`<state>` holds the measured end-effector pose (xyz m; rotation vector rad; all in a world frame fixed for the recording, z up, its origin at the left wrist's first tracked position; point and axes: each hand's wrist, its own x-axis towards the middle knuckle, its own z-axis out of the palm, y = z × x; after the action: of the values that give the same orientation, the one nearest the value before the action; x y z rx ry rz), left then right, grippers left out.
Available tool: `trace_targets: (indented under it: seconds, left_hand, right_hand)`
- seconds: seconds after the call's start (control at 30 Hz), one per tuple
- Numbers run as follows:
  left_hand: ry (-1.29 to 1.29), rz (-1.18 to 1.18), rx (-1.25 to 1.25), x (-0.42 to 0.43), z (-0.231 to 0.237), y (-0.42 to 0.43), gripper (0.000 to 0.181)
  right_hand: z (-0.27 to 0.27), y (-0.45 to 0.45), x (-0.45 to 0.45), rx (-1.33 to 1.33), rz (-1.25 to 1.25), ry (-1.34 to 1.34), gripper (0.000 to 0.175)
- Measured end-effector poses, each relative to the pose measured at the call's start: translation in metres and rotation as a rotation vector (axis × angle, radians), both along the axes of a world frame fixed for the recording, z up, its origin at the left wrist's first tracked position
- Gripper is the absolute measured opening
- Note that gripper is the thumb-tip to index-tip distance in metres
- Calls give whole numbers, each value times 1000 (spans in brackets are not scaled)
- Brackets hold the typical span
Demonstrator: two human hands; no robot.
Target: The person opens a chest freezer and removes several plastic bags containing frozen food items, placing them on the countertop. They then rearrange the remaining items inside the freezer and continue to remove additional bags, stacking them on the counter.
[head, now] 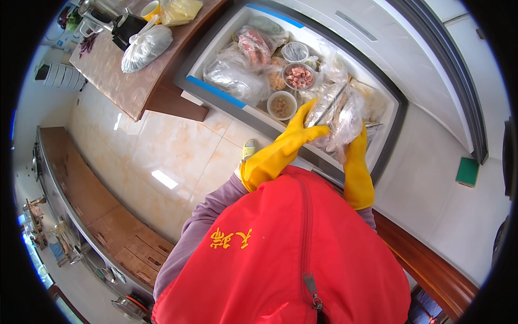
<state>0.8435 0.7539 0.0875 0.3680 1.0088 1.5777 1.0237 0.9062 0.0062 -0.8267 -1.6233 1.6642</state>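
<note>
My left hand point(301, 127), in a yellow rubber glove, grips the near left side of a clear plastic bag point(344, 111) of silvery, frozen-looking food. My right hand point(356, 150), gloved the same way, holds the bag's right underside; its fingers are mostly hidden. The bag is raised over the near right part of an open white freezer drawer point(394, 121). Just left of my left glove stands a round tub point(282, 106) of pale brown bits. Behind it are a tub of diced pink meat point(299, 77) and a tub with a clear cover point(295, 52).
Bulky clear bags point(236, 77) fill the drawer's left part, one with reddish meat point(254, 47). A table point(109, 69) at upper left carries a tied white bag point(147, 44) and a yellow mug point(151, 10). A white appliance door point(404, 52) rises behind the drawer.
</note>
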Motion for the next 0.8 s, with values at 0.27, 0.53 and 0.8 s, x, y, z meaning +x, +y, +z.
trace_targets:
  seconds: [0.27, 0.53, 0.8]
  left_hand:
    - [-341, 36, 24, -37, -32, -1, 61]
    - [-676, 64, 40, -105, -98, -21, 51]
    - [-268, 66, -75, -104, -119, -50, 66]
  right_hand:
    - [38, 28, 50, -431, -260, 63, 49]
    - [-21, 26, 148, 142, -389, -809, 63]
    - [-73, 70, 139, 764, 62, -1205, 99]
